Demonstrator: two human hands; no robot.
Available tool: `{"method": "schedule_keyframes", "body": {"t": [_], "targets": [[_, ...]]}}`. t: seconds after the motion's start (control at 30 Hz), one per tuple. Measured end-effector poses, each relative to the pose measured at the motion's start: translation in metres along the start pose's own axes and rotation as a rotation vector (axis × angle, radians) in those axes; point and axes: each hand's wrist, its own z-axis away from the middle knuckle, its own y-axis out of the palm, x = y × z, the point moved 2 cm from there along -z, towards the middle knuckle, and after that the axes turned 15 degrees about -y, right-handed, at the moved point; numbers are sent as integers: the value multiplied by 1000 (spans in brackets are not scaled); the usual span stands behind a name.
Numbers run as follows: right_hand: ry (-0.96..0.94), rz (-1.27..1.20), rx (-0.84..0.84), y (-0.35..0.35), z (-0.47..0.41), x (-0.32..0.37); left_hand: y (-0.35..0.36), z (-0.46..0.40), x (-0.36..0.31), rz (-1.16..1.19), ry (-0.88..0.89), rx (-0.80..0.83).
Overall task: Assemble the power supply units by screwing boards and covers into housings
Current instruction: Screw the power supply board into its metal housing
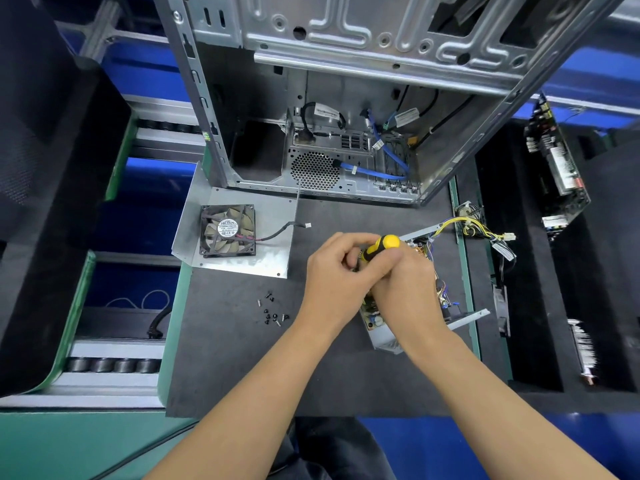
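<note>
A person's two bare forearms reached in from the bottom of the view over a dark mat (225, 358). The right hand (405, 285) was wrapped around the shaft end of a yellow-and-black screwdriver (381, 245), fingers curled tight on the handle. The left hand (341, 271) curled in beside it, fingertips bunched near the tool's lower part, apparently steadying it (whether it pinched the shaft or a screw was hidden by the fingers). Beneath both hands lay the power supply board (372, 311) seated in its open metal housing (388, 342), near the mat's right edge, with a yellow wire bundle (474, 228) trailing off behind it.

Left of the hands, a small scatter of loose screws (272, 311) lay on the mat. Farther left sat the cover plate (273, 216) with a black fan (228, 230) mounted on it, well apart from the housing. A large open computer case (346, 98) stood behind.

The step appeared to be driving a board screw. Done well, it likely called for keeping the driver upright over the hole, pressing down firmly, and stopping once snug to avoid cracking the board.
</note>
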Motion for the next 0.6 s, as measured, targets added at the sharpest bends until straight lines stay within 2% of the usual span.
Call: {"method": "schedule_keyframes", "body": {"t": [0.1, 0.17, 0.27, 0.4, 0.53, 0.6], "targets": [[7, 38, 44, -4, 0, 1, 2, 1, 2, 84, -92, 29], [28, -29, 56, -13, 1, 3, 2, 1, 2, 118, -133, 32], [-173, -98, 78, -38, 4, 13, 2, 1, 1, 136, -168, 54], [-461, 100, 193, -63, 1, 25, 1, 2, 0, 146, -171, 98], [-565, 216, 241, -71, -11, 30, -3, -1, 10, 243, -226, 187], [-565, 287, 336, -70, -16, 35, -13, 2, 28, 306, -257, 130]]}}
